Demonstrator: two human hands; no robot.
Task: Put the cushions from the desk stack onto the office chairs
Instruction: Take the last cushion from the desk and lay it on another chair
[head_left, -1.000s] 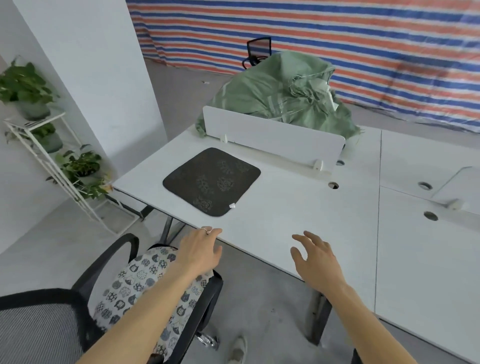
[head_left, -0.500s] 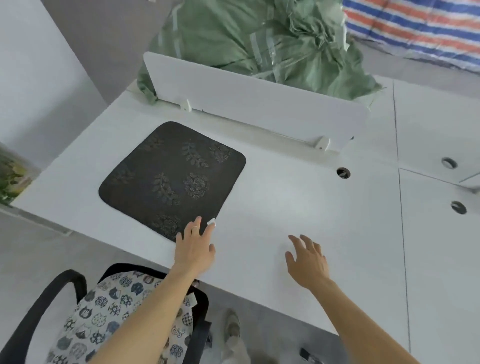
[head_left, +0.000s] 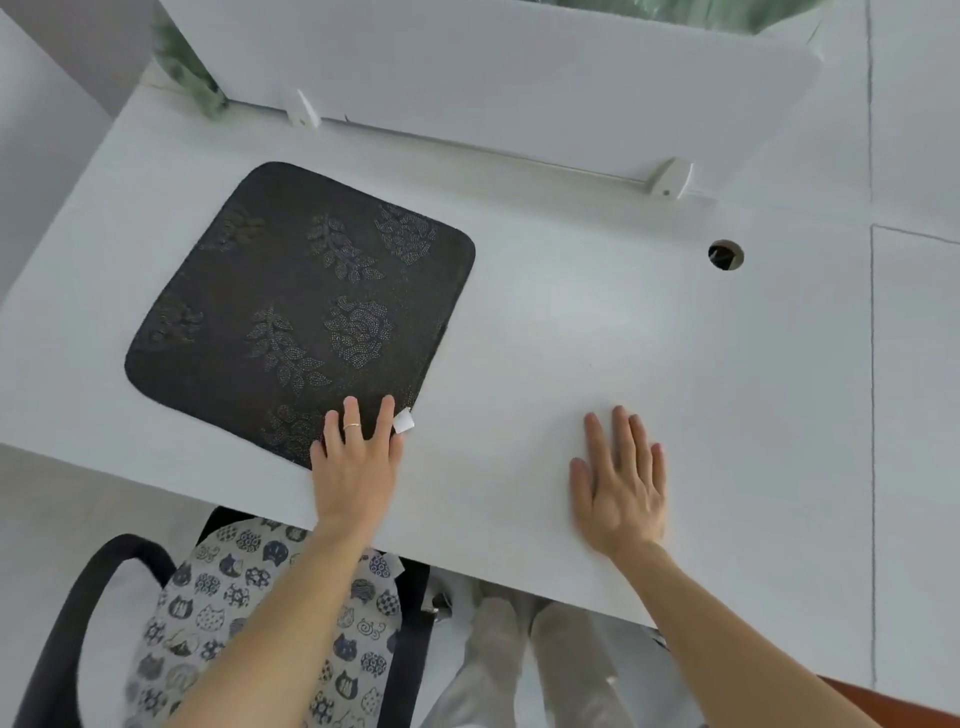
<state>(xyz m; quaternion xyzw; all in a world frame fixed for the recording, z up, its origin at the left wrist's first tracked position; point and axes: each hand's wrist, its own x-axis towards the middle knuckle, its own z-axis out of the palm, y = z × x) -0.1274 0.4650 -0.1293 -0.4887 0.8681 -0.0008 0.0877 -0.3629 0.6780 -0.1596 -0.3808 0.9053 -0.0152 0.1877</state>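
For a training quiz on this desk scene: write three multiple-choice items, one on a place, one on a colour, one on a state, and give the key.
1. Where does the dark cushion lie?
A. flat on the white desk
B. on the floor
C. hung over a chair back

2. What colour is the chair armrest?
A. red
B. black
C. white

3. How is the right hand?
A. gripping the cushion
B. open over the desk, fingers straight
C. curled round a cup

Key:
1 A, since the whole cushion rests on the desktop.
2 B, since the curved arm beside the patterned seat is black.
3 B, since its fingers are spread straight and nothing is in it.
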